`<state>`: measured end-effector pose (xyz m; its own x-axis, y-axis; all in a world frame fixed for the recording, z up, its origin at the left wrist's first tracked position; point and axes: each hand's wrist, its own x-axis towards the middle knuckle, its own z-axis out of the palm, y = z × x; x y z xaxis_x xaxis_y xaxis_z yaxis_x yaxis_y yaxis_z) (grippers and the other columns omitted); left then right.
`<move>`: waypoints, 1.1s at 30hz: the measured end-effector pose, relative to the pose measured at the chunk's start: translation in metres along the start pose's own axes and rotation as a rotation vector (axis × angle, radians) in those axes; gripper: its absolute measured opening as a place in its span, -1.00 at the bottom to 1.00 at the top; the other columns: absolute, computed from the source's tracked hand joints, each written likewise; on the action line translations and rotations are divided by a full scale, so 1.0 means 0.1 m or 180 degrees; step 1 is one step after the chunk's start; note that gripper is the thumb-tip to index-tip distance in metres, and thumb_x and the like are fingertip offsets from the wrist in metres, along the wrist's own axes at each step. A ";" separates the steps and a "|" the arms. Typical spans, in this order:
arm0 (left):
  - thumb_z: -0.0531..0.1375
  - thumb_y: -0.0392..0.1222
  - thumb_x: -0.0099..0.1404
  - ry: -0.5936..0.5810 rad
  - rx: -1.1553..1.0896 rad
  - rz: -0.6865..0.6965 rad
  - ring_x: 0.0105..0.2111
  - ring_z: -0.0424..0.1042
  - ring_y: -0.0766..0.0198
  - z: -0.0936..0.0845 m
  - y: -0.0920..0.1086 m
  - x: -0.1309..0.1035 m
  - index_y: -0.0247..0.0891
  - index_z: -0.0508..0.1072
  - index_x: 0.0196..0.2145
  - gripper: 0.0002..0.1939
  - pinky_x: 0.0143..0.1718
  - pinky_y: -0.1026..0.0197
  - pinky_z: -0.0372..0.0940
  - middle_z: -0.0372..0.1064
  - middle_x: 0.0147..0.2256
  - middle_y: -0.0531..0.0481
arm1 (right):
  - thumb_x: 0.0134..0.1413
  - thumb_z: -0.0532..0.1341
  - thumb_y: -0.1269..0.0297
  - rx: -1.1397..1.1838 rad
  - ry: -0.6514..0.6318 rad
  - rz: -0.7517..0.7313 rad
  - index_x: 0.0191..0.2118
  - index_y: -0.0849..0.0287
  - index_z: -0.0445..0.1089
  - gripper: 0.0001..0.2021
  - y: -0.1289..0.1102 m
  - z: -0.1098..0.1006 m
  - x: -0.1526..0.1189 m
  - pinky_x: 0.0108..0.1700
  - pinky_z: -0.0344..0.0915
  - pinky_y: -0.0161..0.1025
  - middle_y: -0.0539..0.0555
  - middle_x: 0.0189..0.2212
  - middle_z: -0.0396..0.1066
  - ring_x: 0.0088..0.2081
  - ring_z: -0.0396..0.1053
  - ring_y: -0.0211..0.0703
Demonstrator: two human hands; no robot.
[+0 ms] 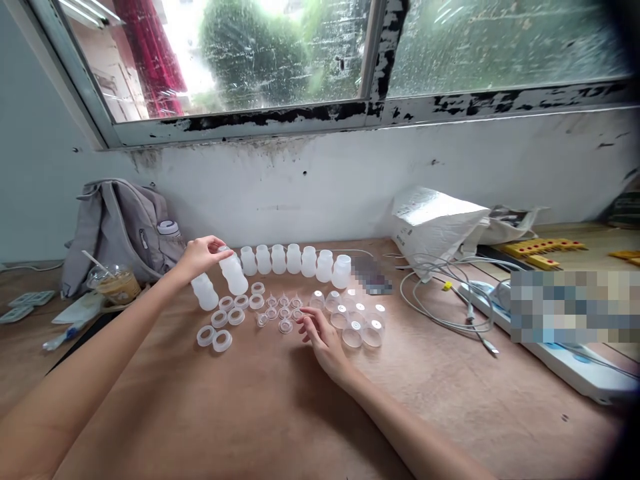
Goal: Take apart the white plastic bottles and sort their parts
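My left hand (204,256) grips a frosted white baby bottle (234,275) by its neck, tilted at the left end of a curved row of bottles. Another bottle (205,292) leans beneath my left wrist. The row of bottles (294,259) runs to the right along the back. My right hand (320,337) hovers or rests with loosely curled, parted fingers beside several clear silicone nipples (284,312); its fingertips are close to the rightmost ones. White collar rings (236,316) lie to the left of the nipples. Clear dome caps (353,335) stand right of my right hand.
A grey backpack (117,230) and a drink cup (115,283) stand at the left. Toward the right are a white bag (435,220), coiled cables (445,320) and a long white power strip (560,363). A windowed wall (300,180) bounds the table behind.
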<state>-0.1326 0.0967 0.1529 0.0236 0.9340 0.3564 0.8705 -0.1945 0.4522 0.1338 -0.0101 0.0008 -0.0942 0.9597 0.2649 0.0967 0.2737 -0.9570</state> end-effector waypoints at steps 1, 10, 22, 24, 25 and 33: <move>0.20 0.06 -0.01 0.0058 0.0048 -0.0039 -0.31 0.41 0.20 -0.01 -0.04 0.02 -0.28 0.44 -0.35 -0.64 -0.26 0.24 0.24 0.45 -0.34 -0.06 | 0.13 -0.02 0.06 -0.0001 0.0012 0.0001 -0.10 0.15 0.22 -0.68 0.00 0.00 0.00 -0.39 0.32 -0.24 0.10 -0.34 0.39 -0.39 0.36 -0.19; 0.15 0.05 0.02 0.0012 0.0804 -0.0354 -0.27 0.39 0.06 0.11 -0.47 0.16 -0.31 0.42 -0.30 -0.61 -0.26 0.16 0.22 0.44 -0.29 -0.16 | 0.15 -0.03 0.10 -0.0190 -0.0009 -0.0019 -0.11 0.15 0.22 -0.71 0.02 0.00 0.02 -0.38 0.31 -0.25 0.08 -0.36 0.38 -0.40 0.35 -0.21; 0.06 0.13 0.10 0.0088 0.1152 -0.0609 -0.12 0.33 -0.05 0.34 -0.64 0.06 -0.23 0.26 -0.09 -0.50 -0.17 0.05 0.21 0.34 -0.10 -0.19 | 0.16 -0.05 0.09 -0.0307 -0.0123 0.0011 -0.11 0.14 0.21 -0.70 0.04 0.00 0.02 -0.36 0.32 -0.26 0.07 -0.36 0.35 -0.40 0.33 -0.22; 0.09 0.15 0.07 0.0269 0.1142 -0.0581 -0.10 0.32 -0.06 0.35 -0.64 0.02 -0.23 0.22 -0.05 -0.44 -0.16 0.04 0.21 0.30 -0.07 -0.20 | 0.16 -0.05 0.09 -0.0308 -0.0130 0.0037 -0.10 0.15 0.20 -0.70 0.05 0.00 0.02 -0.35 0.32 -0.26 0.08 -0.36 0.35 -0.40 0.34 -0.22; 0.10 0.16 0.06 0.0417 0.1108 -0.0528 -0.10 0.31 -0.07 0.35 -0.64 -0.02 -0.23 0.19 -0.02 -0.40 -0.15 0.03 0.22 0.27 -0.05 -0.21 | 0.16 -0.05 0.09 -0.0310 -0.0125 0.0046 -0.10 0.15 0.20 -0.69 0.04 0.00 0.02 -0.35 0.32 -0.26 0.08 -0.36 0.35 -0.40 0.34 -0.22; 0.27 0.13 -0.16 0.1509 0.0222 -0.0552 -0.16 0.34 0.04 0.68 -0.84 -0.58 -0.35 0.03 0.07 -0.08 -0.14 0.08 0.24 0.18 -0.02 -0.28 | 0.16 -0.04 0.09 -0.0332 -0.0157 -0.0011 -0.11 0.14 0.20 -0.70 0.05 0.02 0.01 -0.35 0.32 -0.25 0.08 -0.36 0.35 -0.40 0.33 -0.23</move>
<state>-0.1743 0.0788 0.0387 -0.3359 0.7089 0.6202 0.8730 -0.0130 0.4876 0.1325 -0.0078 -0.0043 -0.1430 0.9551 0.2595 0.1987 0.2845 -0.9378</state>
